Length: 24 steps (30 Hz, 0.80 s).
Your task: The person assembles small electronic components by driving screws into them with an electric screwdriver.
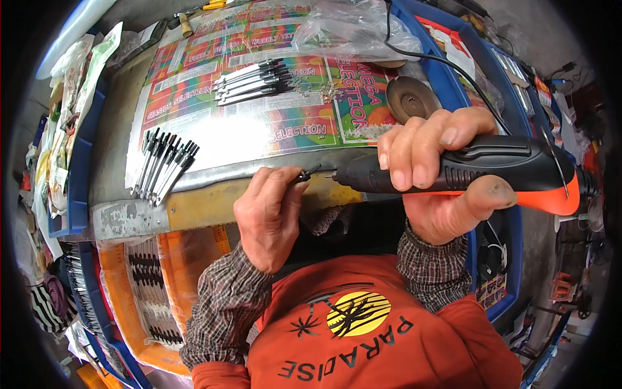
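My right hand (447, 175) is wrapped round a black and orange electric screwdriver (499, 159), its narrow nose pointing left. Opposite that nose, my left hand (265, 214) pinches a small dark part (304, 176); the rest of what it holds is hidden by the fingers. A short gap separates the part from the screwdriver's tip. Beyond my left hand, slim pen-shaped pieces (162, 165) with black ends lie side by side at the table's left. A second bunch of the same pieces (253, 83) rests farther back, beside scattered tiny metal bits (327, 91).
A colourful printed sheet (188, 84) covers the metal-edged table (129, 217). A round brown dish (411, 97) and a clear plastic bag (353, 32) sit at the back right. A black cord (447, 61) runs over a blue bin (453, 87). Lower left, an orange container (123, 305) holds stacked pieces.
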Available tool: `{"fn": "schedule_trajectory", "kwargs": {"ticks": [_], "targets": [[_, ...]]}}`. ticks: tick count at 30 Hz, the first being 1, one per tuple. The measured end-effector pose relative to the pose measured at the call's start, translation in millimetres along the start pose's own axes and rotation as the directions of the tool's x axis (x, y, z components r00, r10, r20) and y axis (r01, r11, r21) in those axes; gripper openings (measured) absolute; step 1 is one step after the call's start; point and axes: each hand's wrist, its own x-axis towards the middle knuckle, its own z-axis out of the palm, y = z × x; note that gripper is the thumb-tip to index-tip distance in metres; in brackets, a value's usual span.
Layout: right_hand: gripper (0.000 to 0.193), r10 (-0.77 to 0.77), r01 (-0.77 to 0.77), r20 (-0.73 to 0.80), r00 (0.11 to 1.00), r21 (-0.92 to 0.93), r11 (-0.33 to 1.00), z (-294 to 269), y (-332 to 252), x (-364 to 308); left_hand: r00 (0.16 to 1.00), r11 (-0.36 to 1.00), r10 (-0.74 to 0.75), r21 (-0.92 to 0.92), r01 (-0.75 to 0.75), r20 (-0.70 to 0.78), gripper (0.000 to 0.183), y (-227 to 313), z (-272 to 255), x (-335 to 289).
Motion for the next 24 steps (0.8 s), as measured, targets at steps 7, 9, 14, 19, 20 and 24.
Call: {"fn": "schedule_trajectory", "kwargs": {"ticks": [7, 9, 14, 19, 20, 24], "targets": [[0.058, 0.070, -0.048, 0.159, 0.985, -0.138, 0.989, -2, 0, -1, 0.819, 0.642, -0.522, -0.521, 0.562, 0.241, 0.017, 15, -14, -29], [0.058, 0.069, -0.039, 0.185, 0.980, -0.161, 0.986, -1, 2, -2, 0.748, 0.509, -0.579, -0.574, 0.642, 0.324, 0.021, 21, -20, -32], [0.057, 0.104, -0.070, 0.193, 0.976, -0.173, 0.982, 7, 5, -5, 0.705, 0.405, -0.646, -0.652, 0.641, 0.293, 0.016, 21, -21, -49], [0.057, 0.135, -0.096, 0.207, 0.969, -0.186, 0.978, 15, 8, -8, 0.637, 0.244, -0.681, -0.708, 0.663, 0.362, 0.015, 19, -16, -59], [0.056, 0.146, -0.106, 0.200, 0.969, -0.195, 0.975, 16, 8, -9, 0.609, 0.169, -0.692, -0.734, 0.658, 0.387, 0.015, 17, -14, -60], [0.056, 0.159, -0.115, 0.235, 0.959, -0.189, 0.975, 18, 9, -9, 0.516, -0.002, -0.701, -0.725, 0.689, 0.492, 0.015, 15, -15, -57]]}}
